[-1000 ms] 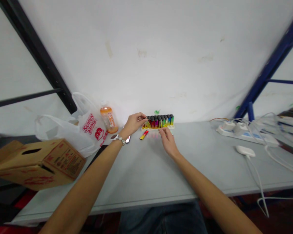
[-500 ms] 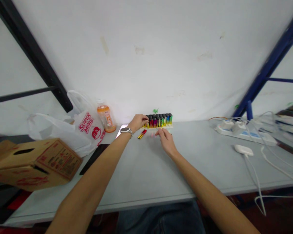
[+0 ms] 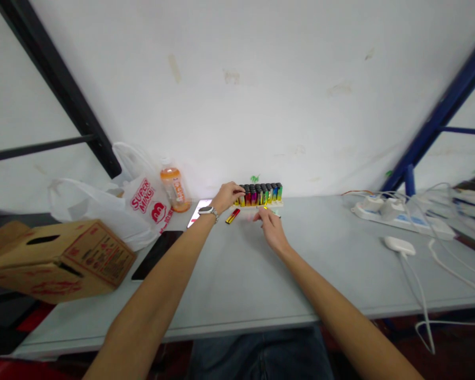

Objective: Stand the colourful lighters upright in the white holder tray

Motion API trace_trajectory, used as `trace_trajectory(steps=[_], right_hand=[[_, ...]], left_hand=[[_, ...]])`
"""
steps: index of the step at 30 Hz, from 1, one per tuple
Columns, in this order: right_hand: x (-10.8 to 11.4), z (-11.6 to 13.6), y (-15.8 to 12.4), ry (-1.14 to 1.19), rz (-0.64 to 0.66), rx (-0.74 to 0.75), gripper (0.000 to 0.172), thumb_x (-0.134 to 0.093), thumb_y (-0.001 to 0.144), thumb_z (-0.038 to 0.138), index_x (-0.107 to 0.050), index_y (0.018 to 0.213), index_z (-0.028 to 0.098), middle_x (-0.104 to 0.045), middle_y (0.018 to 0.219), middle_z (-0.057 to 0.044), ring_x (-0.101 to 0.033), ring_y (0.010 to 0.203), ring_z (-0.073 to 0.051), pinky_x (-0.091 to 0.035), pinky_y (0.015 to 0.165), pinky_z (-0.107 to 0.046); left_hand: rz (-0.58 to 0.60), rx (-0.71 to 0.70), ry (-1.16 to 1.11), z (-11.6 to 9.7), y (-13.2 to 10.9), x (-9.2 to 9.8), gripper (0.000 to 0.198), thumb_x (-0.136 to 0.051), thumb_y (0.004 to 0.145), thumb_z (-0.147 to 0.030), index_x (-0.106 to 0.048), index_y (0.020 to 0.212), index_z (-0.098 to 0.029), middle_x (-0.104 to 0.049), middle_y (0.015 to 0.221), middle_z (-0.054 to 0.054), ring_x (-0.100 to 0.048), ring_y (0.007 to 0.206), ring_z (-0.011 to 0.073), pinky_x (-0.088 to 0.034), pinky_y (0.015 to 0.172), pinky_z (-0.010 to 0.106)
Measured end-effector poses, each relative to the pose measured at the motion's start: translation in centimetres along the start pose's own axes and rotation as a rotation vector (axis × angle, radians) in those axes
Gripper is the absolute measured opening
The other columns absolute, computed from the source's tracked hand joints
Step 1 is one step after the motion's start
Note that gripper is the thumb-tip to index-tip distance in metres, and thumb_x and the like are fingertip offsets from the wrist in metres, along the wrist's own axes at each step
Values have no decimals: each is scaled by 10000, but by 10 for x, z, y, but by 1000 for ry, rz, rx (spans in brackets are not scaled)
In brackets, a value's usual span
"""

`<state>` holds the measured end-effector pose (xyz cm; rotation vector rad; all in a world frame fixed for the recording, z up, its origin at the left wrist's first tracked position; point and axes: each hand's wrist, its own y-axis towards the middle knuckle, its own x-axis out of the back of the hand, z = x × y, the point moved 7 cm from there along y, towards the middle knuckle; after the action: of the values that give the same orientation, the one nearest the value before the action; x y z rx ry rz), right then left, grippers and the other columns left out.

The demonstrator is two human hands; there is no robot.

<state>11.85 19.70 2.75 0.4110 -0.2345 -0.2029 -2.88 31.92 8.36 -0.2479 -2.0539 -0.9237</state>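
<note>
Several shiny, multicoloured lighters [image 3: 262, 195] with black tops stand upright in rows in a pale rack [image 3: 277, 203] by the wall. At the rack's left end, my left hand [image 3: 226, 196] is closed, fingertips pinched on the top of a lighter there. My right hand [image 3: 271, 224] rests on the table just in front of the rack, its fingers curled together. A yellow glint shows by its fingertips, but what they hold is too small to tell. Between my hands, nearer the left, a loose red and yellow lighter [image 3: 233, 216] lies on the table.
On the left are a cardboard box [image 3: 91, 253], a white plastic bag [image 3: 142, 211], an orange drink bottle [image 3: 174, 188], a phone [image 3: 196, 212] and a black tablet [image 3: 157, 254]. To the right lie a power strip [image 3: 423, 224], a white charger [image 3: 399, 245] and loose cables.
The view has shifted slightly. Both hands stay almost where they were, the left at the rack's left end and the right in front of it. The loose lighter lies in the same place.
</note>
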Motion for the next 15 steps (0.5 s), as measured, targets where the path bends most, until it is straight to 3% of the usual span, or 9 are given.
trace_trajectory(steps=[7, 12, 15], right_hand=[[-3, -2, 0, 6, 35, -14, 534, -343, 955, 562, -652, 716, 198, -663, 843, -64, -587, 858, -206, -440, 709, -306], [-4, -4, 0, 11, 36, -14, 534, -348, 955, 576, -646, 723, 198, -668, 845, -61, -589, 847, -204, -439, 716, -306], [-4, -4, 0, 14, 33, -24, 541, -350, 954, 589, -644, 721, 199, -674, 837, -57, -596, 845, -201, -442, 726, -303]], left_hand=[[104, -35, 52, 6, 10, 0, 140, -678, 838, -219, -796, 905, -187, -721, 836, 59, -648, 790, 174, -508, 795, 291], [-26, -7, 77, -2, -6, -4, 198, -622, 879, -215, -748, 1016, -150, -698, 941, 83, -637, 841, 179, -524, 842, 321], [-94, -52, 142, -9, -17, -6, 210, -557, 909, -215, -745, 976, -149, -663, 997, 96, -602, 966, 209, -508, 930, 359]])
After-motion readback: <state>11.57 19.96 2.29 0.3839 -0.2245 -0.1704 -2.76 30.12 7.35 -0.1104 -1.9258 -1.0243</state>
